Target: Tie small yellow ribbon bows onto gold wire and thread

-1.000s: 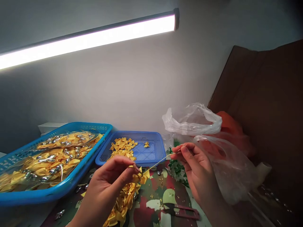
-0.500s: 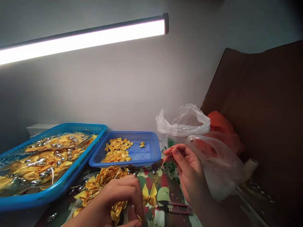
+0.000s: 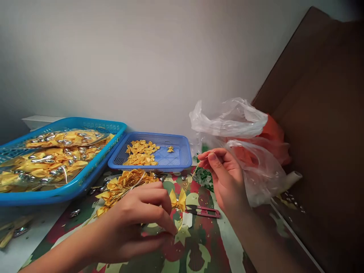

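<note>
A yellow ribbon bow [image 3: 179, 200] is threaded on a thin gold cord [image 3: 194, 173] stretched between my hands. My right hand [image 3: 226, 180] pinches the upper end of the cord between thumb and fingers. Lower down, my left hand [image 3: 139, 223] has its thumb and index finger closed on the cord's other end. Thread snips [image 3: 210, 212] with a reddish handle lie just right of the bow, and a small white piece [image 3: 187, 220] is beneath them. Partly behind my left hand is a bundle of yellow bows on gold cords [image 3: 127, 182].
On the left, a large blue basket [image 3: 85, 185] holds bagged bows with silver beads. Beside it, a smaller blue basket [image 3: 152, 167] contains loose bows. Clear plastic bags [image 3: 227, 121], a red bag [image 3: 273, 136] and a cardboard panel [image 3: 318, 113] stand right. Patterned sheeting [image 3: 196, 250] covers the table.
The view has tipped downward, so the lamp is gone and more tabletop shows. My left fingertips have shifted slightly right relative to the bow; my right hand keeps its pinch.
</note>
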Action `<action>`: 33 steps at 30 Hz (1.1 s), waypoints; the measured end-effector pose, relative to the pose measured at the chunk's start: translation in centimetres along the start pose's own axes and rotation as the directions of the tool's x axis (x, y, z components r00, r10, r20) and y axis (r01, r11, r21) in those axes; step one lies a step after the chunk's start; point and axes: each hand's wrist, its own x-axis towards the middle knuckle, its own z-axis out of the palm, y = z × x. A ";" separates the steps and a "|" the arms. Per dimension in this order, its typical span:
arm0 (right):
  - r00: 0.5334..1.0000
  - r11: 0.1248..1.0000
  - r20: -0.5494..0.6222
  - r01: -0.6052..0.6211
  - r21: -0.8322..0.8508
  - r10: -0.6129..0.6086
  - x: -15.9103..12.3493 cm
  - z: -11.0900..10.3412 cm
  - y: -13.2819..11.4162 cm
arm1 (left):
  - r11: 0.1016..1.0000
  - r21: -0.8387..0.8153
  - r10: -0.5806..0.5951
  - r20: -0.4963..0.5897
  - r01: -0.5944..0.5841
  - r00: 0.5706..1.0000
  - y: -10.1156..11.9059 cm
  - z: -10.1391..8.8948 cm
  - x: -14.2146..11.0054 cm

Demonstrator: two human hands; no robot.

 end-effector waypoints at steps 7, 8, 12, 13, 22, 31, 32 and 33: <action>0.977 0.983 0.212 0.070 -0.169 -0.034 -1.2 0.7 0.3 | 0.900 -0.355 -0.361 -0.289 0.251 0.887 -0.6 0.4 0.6; 0.961 0.975 0.277 0.080 -0.206 -0.021 -1.4 0.9 0.4 | 0.869 -0.396 -0.421 -0.271 0.298 0.866 -0.8 0.5 0.8; 0.909 0.954 0.414 0.081 -0.290 0.049 -2.0 1.3 1.5 | 0.749 -0.549 -0.485 -0.075 0.370 0.871 -2.0 0.8 1.1; 0.908 0.952 0.414 0.074 -0.298 0.059 -2.0 1.3 1.8 | 0.717 -0.586 -0.483 -0.025 0.378 0.875 -2.3 0.9 1.0; 0.939 0.959 0.333 0.015 -0.285 0.084 -1.4 0.9 2.8 | 0.514 -0.729 -0.511 0.165 0.453 0.844 -3.2 1.1 0.7; 0.933 0.943 0.350 0.043 -0.329 0.079 -1.2 0.6 3.7 | 0.276 -0.923 -0.679 0.010 0.269 0.734 -3.5 2.1 1.1; 0.920 0.936 0.385 0.070 -0.344 0.073 -1.4 0.6 3.7 | 0.275 -0.925 -0.700 -0.006 0.262 0.714 -3.4 2.2 1.1; 0.908 0.929 0.414 0.097 -0.358 0.065 -1.5 0.7 3.6 | 0.276 -0.926 -0.718 -0.019 0.259 0.696 -3.4 2.2 1.1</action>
